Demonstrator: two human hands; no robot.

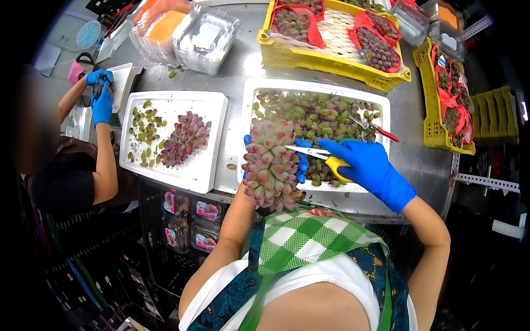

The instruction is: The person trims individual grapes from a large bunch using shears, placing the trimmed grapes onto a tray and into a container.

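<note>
A large bunch of pink-green grapes (271, 161) hangs in front of my chest, its long berries packed tightly. My left hand (303, 163), in a blue glove, holds it from behind; the bunch hides most of that hand. In my right hand (368, 173), also gloved in blue, is a pair of scissors (337, 165) with yellow handles. Their blades reach the right side of the bunch; whether they cut a berry stem cannot be seen. Beneath both hands lies a white foam tray (383, 107) of loose grapes (327, 113). Red-handled pruning shears (368, 127) rest on them.
Left stands a second white tray (174, 178) with a bunch (184, 138) and loose berries. Yellow crates (327, 70) of red-wrapped grapes stand behind and right. Clear plastic boxes (207, 39) are stacked at back left. A co-worker's gloved hands (102, 95) work beside a scale.
</note>
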